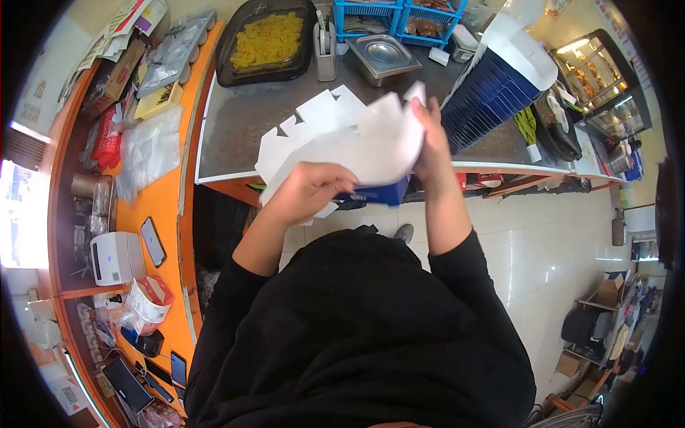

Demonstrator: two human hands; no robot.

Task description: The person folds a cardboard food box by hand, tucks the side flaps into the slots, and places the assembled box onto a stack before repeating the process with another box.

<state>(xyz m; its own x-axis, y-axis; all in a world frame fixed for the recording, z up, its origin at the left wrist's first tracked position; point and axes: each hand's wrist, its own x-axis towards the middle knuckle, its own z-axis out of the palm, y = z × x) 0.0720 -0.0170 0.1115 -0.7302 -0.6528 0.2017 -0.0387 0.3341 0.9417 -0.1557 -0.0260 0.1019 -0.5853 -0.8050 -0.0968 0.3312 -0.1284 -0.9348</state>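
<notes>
Between my hands is a cardboard box blank [378, 146], white on the inside and blue on the outside, bent into a curve. My left hand [310, 189] is closed on its near left edge, fingers curled over the board. At the right end, my right hand [430, 139] grips the raised side, with its thumb on the white face. Beneath and behind it, flat white box blanks [285, 146] with notched edges lie on the dark counter [235, 128]. To the right of my right hand stands a tall stack of blue folded boxes [492, 93] with white insides.
A black tray [227, 53] of yellow food, a metal container with a lid [385, 57] and blue baskets [428, 25] stand at the back. On the left, an orange counter [153, 207] holds a phone [153, 241] and a white printer-like device [118, 258]. A glass food cabinet [596, 68] is far right.
</notes>
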